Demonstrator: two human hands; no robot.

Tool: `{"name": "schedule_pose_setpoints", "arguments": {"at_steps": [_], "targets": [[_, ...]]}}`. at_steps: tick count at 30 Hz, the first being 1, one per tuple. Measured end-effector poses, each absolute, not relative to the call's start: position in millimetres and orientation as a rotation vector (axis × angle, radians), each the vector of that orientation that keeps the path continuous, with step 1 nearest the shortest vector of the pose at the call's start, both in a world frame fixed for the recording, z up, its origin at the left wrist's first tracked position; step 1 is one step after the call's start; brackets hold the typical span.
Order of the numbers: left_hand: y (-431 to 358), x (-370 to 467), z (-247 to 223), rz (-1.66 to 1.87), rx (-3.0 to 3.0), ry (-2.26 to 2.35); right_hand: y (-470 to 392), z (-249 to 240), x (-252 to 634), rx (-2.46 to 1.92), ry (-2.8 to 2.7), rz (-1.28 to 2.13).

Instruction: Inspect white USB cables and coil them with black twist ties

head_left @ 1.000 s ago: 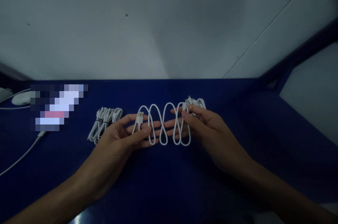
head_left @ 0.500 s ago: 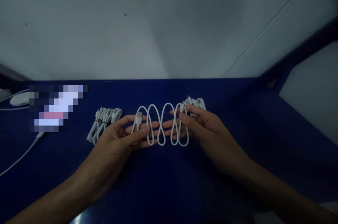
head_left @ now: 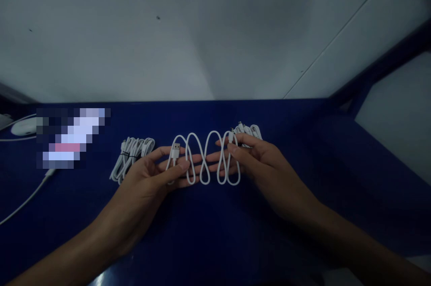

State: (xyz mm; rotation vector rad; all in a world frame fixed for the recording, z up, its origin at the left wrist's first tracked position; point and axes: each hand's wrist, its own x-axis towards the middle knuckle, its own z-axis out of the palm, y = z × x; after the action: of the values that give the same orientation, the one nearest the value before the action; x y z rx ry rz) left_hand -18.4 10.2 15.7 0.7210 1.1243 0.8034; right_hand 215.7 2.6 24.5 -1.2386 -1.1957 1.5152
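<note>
Head view showed that our left hand (head_left: 153, 173) and right hand (head_left: 259, 160) pinched the looped thin white USB cable (head_left: 205, 160) over the blue table (head_left: 208, 232), where we judged slackened fingers could let loops spring apart.

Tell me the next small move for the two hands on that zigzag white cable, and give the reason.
Probably bring the left hand and right hand together, closing the loops into one bunch. The white cable lies folded in even loops on the blue table, one end pinched in each hand, and a tied bundle already lies to the left.
</note>
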Motion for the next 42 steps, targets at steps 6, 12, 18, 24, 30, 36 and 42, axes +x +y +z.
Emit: {"name": "schedule_pose_setpoints", "arguments": {"at_steps": [6,12,18,24,30,36,42], "targets": [[10.7,-17.3,15.7,0.822,0.707,1.140,3.0,21.5,217.3,-1.247,-1.212,1.471],[11.7,-17.8,16.6,0.827,0.714,1.169,4.1,22.2,218.0,-1.294,-1.283,1.409],[11.3,-18.9,16.8,0.823,0.708,1.160,3.5,20.1,220.0,-1.300,-1.266,1.437],[11.0,-17.5,17.5,0.817,0.703,1.171,4.2,18.7,220.6,-1.265,-1.231,1.467],[12.1,-17.1,17.5,0.777,0.751,1.161,4.6,19.9,218.7,-1.273,-1.210,1.465],[11.6,-18.0,17.5,0.765,0.766,1.149,3.7,19.7,218.5,-1.290,-1.219,1.457],[11.5,-19.3,18.8,0.743,0.776,1.108,3.8,18.1,218.8,-1.237,-1.216,1.482]]}}
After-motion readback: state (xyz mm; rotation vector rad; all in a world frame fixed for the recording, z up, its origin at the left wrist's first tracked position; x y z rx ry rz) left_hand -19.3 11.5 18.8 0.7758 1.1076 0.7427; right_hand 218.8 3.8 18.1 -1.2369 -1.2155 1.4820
